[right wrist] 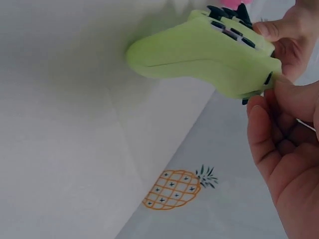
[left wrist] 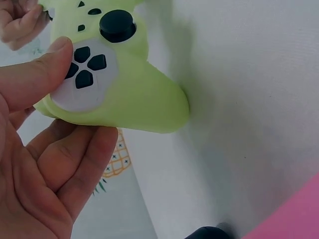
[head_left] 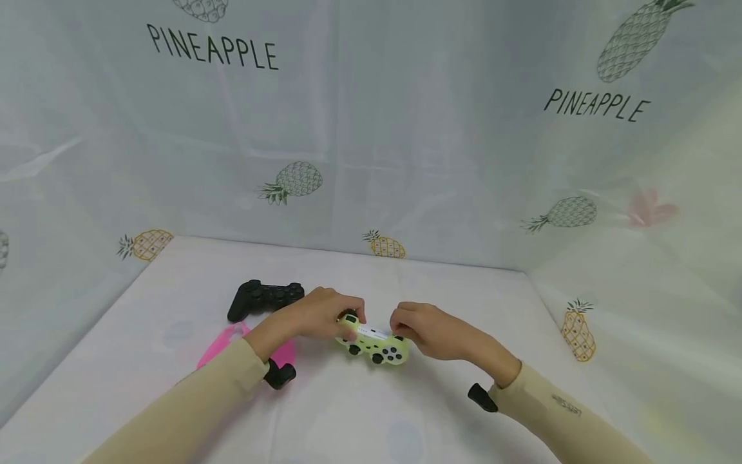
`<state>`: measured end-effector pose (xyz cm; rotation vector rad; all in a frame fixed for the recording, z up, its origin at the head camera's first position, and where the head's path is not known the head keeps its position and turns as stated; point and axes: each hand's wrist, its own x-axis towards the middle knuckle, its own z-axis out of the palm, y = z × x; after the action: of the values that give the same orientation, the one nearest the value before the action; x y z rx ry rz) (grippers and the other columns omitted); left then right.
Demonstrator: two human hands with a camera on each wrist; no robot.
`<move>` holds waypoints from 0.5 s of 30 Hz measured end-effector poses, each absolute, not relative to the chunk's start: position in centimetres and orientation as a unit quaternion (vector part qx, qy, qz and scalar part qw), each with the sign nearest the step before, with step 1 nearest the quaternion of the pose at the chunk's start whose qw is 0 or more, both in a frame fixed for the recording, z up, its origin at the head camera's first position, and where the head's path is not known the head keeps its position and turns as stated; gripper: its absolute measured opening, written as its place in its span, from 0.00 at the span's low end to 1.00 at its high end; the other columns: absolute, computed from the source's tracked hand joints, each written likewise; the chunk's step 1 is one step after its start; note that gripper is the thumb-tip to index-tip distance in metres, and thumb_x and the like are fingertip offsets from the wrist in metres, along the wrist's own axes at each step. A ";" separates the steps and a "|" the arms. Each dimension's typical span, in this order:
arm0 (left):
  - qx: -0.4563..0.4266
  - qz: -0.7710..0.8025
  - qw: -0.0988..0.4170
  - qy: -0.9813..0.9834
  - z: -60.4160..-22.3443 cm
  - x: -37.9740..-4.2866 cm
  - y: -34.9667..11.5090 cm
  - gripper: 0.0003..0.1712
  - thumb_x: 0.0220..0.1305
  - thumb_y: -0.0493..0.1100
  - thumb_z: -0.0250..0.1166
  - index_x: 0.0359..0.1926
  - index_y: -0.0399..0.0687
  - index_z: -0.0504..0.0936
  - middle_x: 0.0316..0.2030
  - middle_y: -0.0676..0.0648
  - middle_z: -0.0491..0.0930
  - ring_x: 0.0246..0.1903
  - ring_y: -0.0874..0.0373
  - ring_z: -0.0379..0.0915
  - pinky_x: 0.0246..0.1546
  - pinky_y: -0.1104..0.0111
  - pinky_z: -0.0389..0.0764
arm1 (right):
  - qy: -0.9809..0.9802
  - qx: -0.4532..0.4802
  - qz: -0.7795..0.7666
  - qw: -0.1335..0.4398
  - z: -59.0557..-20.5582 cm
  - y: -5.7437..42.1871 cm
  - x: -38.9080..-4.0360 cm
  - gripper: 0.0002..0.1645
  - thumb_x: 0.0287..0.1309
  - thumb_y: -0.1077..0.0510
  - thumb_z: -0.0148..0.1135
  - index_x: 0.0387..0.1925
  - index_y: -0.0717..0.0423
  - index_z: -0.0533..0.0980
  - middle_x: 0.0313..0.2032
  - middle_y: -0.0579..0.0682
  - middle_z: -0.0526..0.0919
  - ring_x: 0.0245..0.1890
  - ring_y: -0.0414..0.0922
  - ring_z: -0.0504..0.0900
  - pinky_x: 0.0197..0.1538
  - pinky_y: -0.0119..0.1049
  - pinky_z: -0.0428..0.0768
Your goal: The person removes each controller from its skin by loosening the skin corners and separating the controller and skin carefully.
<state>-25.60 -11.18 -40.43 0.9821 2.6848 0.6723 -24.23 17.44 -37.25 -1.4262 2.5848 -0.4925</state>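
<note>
A light green game controller (head_left: 377,345) with black sticks and buttons is held above the white table. My left hand (head_left: 321,314) grips its left end; in the left wrist view the thumb lies by the direction buttons (left wrist: 83,78) and the fingers curl beneath. At the other end, my right hand (head_left: 435,330) pinches the top edge near a shoulder button, thumb and curled fingers together, as the right wrist view shows on the controller (right wrist: 199,62). The fingertips' exact contact there is partly hidden.
Left of the hands lies a black game controller (head_left: 263,298). A flat pink object (head_left: 284,353) sits partly under my left forearm, its kind unclear. Black devices (head_left: 482,397) are worn at both wrists. A pineapple-printed curtain (head_left: 406,129) hangs behind the table.
</note>
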 end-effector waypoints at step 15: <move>0.327 0.231 0.108 0.910 -40.2 -26.2 -11.2 0.15 0.64 0.52 0.78 0.47 0.72 0.83 0.26 0.64 0.79 0.31 0.58 0.70 0.51 0.54 0.70 | 0.845 -0.497 -0.192 0.042 -38.8 20.6 -23.8 0.09 0.73 0.68 0.63 0.44 0.51 0.81 0.41 0.39 0.79 0.39 0.33 0.76 0.45 0.30 0.82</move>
<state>-26.19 -11.19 -40.19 0.9627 2.6772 0.6803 -23.84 20.55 -38.83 -1.5219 2.5873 -0.5863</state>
